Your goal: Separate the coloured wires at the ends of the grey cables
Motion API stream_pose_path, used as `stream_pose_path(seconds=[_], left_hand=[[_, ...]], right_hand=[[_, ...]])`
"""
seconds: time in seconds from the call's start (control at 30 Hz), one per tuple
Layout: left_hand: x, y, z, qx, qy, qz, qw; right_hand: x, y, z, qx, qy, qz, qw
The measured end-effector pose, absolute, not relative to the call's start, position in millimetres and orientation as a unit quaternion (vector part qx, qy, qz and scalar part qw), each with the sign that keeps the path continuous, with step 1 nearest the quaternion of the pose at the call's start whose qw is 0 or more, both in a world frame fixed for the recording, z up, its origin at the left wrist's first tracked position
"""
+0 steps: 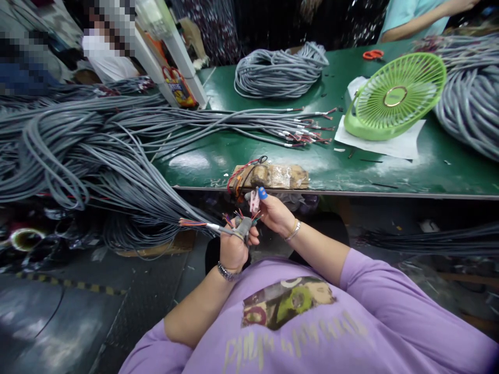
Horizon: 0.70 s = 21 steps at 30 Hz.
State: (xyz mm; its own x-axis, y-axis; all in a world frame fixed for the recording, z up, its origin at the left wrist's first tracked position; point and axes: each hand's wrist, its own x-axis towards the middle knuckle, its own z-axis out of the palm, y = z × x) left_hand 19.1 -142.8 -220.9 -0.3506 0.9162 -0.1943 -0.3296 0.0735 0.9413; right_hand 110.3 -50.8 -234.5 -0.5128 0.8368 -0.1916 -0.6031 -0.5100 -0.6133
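In the head view my left hand (234,252) is closed round grey cables (200,215) near their ends, in front of the table edge. Coloured wires (191,222) fan out from a cable end with a white band, and more wire ends show above my fingers. A grey wrapping (244,227) seems to cover my left thumb. Beside it my right hand (278,215), with a blue cover (262,193) on one fingertip, pinches a small pale pink piece (254,201) close to those wires. Its exact kind is too small to make out.
A taped wooden block (273,176) with red and black leads lies at the edge of the green table (195,166). Behind are stripped cables (273,124), a coil (280,72), a green fan (395,96) and orange-handled scissors (373,54). Two other people are beyond the table.
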Motion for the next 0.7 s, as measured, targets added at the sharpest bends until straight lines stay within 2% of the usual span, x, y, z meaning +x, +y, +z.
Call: stream_pose_path(seconds=[0.33,0.7], left_hand=[[17.1,-151.2,-221.8,0.297,0.53,0.617,0.501],[13.2,-141.9,-214.8,0.3,0.494,0.639,0.507]], right_hand=[[121.6,-51.1,-236.8,-0.227,-0.242,0.874,0.354],[124.5,-52.2,-232.6,-0.24,-0.293,0.85,0.366]])
